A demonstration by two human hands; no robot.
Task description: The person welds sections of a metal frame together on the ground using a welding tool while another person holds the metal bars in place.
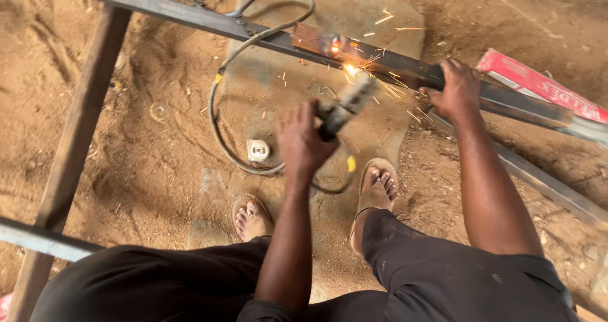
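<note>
My left hand (303,141) grips a welding electrode holder (347,103), its tip raised toward a long dark steel bar (392,63) that runs across the ground. A small rusty plate (315,39) sits on the bar with a glowing spot beside it, and sparks scatter around the joint. My right hand (457,89) clamps down on the same bar to the right of the sparks. A black cable (218,129) loops from the bar down around to the holder.
A grey concrete slab (386,15) lies under the work on sandy ground. A red carton (538,84) lies at right, another steel bar (544,183) below it. A rusty upright (76,132) and a steel bar (38,239) cross at left. A white fitting (258,150) lies near my sandalled feet.
</note>
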